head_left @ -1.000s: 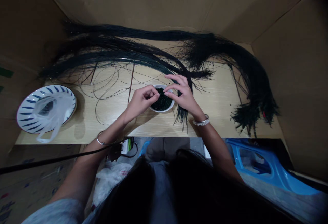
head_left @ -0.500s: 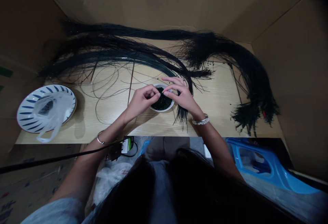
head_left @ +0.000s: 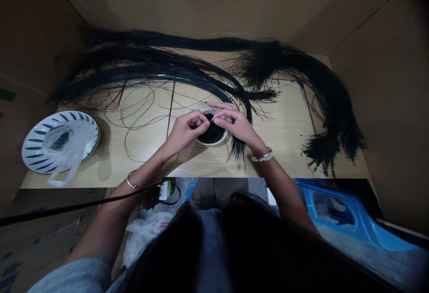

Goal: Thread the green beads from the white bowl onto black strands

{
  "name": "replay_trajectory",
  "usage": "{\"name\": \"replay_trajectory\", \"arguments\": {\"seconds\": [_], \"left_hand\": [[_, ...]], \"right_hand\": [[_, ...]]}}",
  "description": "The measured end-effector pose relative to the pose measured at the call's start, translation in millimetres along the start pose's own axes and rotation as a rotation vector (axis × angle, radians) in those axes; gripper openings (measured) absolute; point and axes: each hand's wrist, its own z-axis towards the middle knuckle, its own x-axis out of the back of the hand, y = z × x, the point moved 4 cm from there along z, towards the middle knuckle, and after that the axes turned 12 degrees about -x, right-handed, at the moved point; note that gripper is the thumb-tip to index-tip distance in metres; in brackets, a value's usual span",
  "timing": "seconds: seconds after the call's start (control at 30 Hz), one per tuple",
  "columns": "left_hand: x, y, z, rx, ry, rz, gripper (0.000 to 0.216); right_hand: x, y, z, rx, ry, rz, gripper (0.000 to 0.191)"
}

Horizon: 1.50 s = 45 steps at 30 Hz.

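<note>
A small white bowl (head_left: 224, 139) of tiny dark green beads (head_left: 210, 133) stands near the table's front edge. Over its left rim, my left hand (head_left: 188, 128) pinches thumb and forefinger together; whatever lies between them is too small to make out. My right hand (head_left: 236, 124) comes in from the right, its thumb and forefinger also pinched near the left fingertips, the other fingers stretched out. What it holds is too fine to name. Beneath and behind the right hand lies a bundle of dark strands (head_left: 238, 150), its frayed end beside the bowl.
Long dark bundles of cord (head_left: 161, 38) stretch along the back, and another thick bundle (head_left: 331, 92) curves down the right. Loose thin loops (head_left: 137, 110) lie left of centre. A striped plate (head_left: 33, 152) holds a plastic bag (head_left: 67, 143). Cardboard walls (head_left: 208, 2) enclose the table (head_left: 278, 150).
Both hands stay over the bowl with almost the same pinch. The right hand's stretched fingers have shifted very slightly left and down.
</note>
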Motion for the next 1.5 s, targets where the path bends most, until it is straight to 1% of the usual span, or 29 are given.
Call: {"name": "replay_trajectory", "arguments": {"seconds": [0.23, 0.47, 0.63, 0.8, 1.0, 1.2, 1.4, 1.5], "left_hand": [[-0.2, 0.0, 0.9, -0.008, 0.003, 0.008, 0.02], [-0.3, -1.2, 0.6, 0.0, -0.008, 0.017, 0.02], [-0.9, -1.3, 0.2, 0.002, -0.023, 0.036, 0.023], [-2.4, -2.5, -1.8, -0.023, -0.054, 0.088, 0.022], [-1.8, -0.9, -1.6, -0.036, -0.044, 0.111, 0.021], [-2.1, -0.4, -0.9, -0.046, -0.064, 0.11, 0.021], [-2.2, -2.0, 0.0, -0.049, -0.013, 0.109, 0.024], [-1.2, -5.1, -0.3, -0.047, -0.015, 0.121, 0.022]], "right_hand": [[-0.7, 0.4, 0.2, -0.027, -0.017, 0.03, 0.024], [-0.7, -0.5, -0.5, 0.0, -0.014, 0.036, 0.023], [-3.2, -1.6, -1.2, -0.008, -0.022, 0.02, 0.029], [-6.1, -1.9, -2.1, -0.017, -0.054, 0.053, 0.032], [-5.3, 1.4, -2.2, -0.073, -0.04, 0.098, 0.032], [-6.7, 1.6, -1.3, -0.03, -0.026, 0.064, 0.033], [-3.9, -3.7, -2.7, 0.05, -0.002, 0.022, 0.033], [-2.3, -5.8, -3.6, 0.054, 0.016, -0.003, 0.034]]}}
